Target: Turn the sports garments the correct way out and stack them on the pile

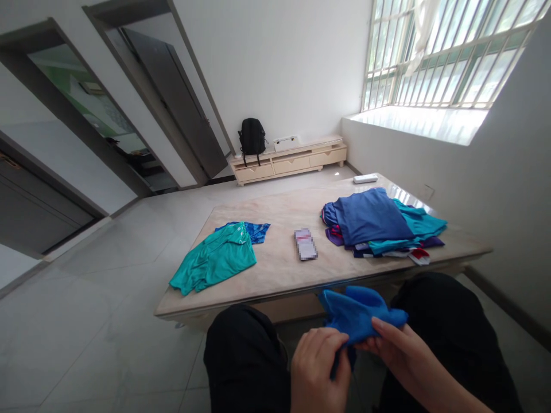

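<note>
Currently both hands grip the blue garment (359, 314) over the lap, below the tabletop (279, 264) edge: left hand (316, 367) pinches its lower edge, right hand (398, 344) holds the side. Best to find seams, shake flat, keep corners aligned.
</note>
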`<state>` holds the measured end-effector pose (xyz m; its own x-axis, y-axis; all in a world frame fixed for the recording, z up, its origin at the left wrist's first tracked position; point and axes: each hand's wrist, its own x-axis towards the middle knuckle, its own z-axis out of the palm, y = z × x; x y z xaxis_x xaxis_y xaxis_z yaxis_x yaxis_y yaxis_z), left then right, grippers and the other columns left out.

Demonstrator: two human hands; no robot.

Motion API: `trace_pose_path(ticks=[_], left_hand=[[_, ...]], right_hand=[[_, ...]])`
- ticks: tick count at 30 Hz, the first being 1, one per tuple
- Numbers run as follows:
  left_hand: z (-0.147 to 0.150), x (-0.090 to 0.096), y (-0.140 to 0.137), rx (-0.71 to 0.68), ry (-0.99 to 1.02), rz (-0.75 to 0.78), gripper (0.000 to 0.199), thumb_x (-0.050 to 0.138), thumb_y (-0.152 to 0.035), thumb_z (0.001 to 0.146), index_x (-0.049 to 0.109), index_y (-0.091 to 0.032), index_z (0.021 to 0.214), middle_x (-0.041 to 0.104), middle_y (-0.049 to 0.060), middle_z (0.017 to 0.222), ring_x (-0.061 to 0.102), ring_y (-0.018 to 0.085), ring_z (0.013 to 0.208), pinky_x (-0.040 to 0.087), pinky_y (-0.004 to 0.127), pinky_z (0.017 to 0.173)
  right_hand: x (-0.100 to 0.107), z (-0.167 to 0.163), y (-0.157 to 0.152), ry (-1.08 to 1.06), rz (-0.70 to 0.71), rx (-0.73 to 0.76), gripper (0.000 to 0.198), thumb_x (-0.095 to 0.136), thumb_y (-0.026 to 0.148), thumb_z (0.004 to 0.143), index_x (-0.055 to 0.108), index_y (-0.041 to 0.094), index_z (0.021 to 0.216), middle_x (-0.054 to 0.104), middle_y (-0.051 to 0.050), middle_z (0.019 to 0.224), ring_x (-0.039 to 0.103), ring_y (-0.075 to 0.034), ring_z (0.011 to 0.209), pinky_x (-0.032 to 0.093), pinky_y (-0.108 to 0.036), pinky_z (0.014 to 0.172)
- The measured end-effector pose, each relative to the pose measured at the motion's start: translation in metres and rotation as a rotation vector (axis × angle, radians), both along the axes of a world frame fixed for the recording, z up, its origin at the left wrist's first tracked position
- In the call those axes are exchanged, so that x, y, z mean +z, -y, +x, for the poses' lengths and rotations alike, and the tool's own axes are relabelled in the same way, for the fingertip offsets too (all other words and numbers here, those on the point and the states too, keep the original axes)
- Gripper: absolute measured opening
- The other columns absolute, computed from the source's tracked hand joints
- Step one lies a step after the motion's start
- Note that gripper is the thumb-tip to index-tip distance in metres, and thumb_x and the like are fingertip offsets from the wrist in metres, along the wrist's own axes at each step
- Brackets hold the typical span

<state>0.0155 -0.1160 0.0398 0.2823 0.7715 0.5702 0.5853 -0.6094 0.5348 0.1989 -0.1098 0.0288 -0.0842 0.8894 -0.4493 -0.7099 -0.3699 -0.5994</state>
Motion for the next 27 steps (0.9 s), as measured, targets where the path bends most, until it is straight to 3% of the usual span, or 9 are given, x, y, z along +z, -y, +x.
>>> trace_pose_path(ticks=[3,8,11,15,19,24,27], left_hand=[[0.002,-0.002,-0.006,0.004,-0.031,0.049,0.027,0.054,-0.005,0.089,0.064,-0.024,0.106,0.073,0.004,0.094,0.068,0.019,0.084,0.054,0.032,0.077],[0.010,-0.012,-0.005,-0.109,-0.149,0.001,0.023,0.051,-0.007,0.089,0.063,-0.022,0.102,0.071,0.004,0.089,0.066,0.019,0.080,0.053,0.032,0.076],[0.012,-0.024,-0.001,-0.166,-0.287,-0.079,0.022,0.051,-0.006,0.085,0.061,-0.022,0.096,0.068,0.003,0.085,0.064,0.019,0.076,0.050,0.030,0.067],[0.008,-0.039,0.005,-0.165,-0.475,-0.076,0.018,0.058,-0.005,0.078,0.058,-0.021,0.086,0.065,0.003,0.084,0.061,0.020,0.072,0.046,0.032,0.062],[0.003,-0.041,0.004,-0.135,-0.534,-0.102,0.019,0.061,-0.005,0.075,0.056,-0.021,0.083,0.064,0.002,0.083,0.059,0.021,0.075,0.045,0.032,0.064],[0.004,-0.027,0.000,-0.112,-0.531,-0.058,0.017,0.060,-0.006,0.082,0.058,-0.022,0.089,0.063,0.003,0.086,0.058,0.021,0.078,0.044,0.035,0.066],[0.009,-0.022,-0.001,-0.135,-0.509,-0.031,0.015,0.059,-0.007,0.084,0.058,-0.021,0.088,0.063,0.003,0.085,0.058,0.021,0.078,0.043,0.036,0.066]], right_hand=[[-0.017,0.002,0.006,-0.033,-0.021,-0.033,0.028,0.092,0.033,0.065,0.072,0.015,0.070,0.070,-0.003,0.064,0.068,-0.019,0.067,0.059,-0.039,0.082],[-0.049,-0.006,0.024,-0.268,-0.149,0.047,0.039,0.081,0.048,0.077,0.075,0.018,0.102,0.076,-0.009,0.106,0.069,-0.026,0.104,0.054,-0.040,0.096],[-0.068,-0.016,0.034,-0.367,-0.317,0.112,0.035,0.075,0.049,0.082,0.074,0.019,0.101,0.076,-0.006,0.095,0.071,-0.024,0.096,0.056,-0.035,0.087],[-0.092,-0.029,0.038,-0.388,-0.428,0.117,0.031,0.070,0.049,0.087,0.072,0.018,0.084,0.073,-0.005,0.076,0.069,-0.020,0.075,0.056,-0.031,0.073],[-0.099,-0.034,0.024,-0.307,-0.386,0.014,0.021,0.075,0.038,0.084,0.067,0.020,0.075,0.070,-0.001,0.067,0.066,-0.019,0.066,0.056,-0.031,0.069],[-0.089,-0.022,0.008,-0.309,-0.209,-0.042,0.024,0.075,0.038,0.084,0.070,0.020,0.098,0.076,-0.004,0.094,0.071,-0.021,0.091,0.057,-0.035,0.088],[-0.096,-0.008,0.010,-0.465,-0.228,-0.065,0.026,0.067,0.046,0.086,0.069,0.023,0.097,0.076,-0.005,0.096,0.071,-0.024,0.097,0.057,-0.041,0.091]])
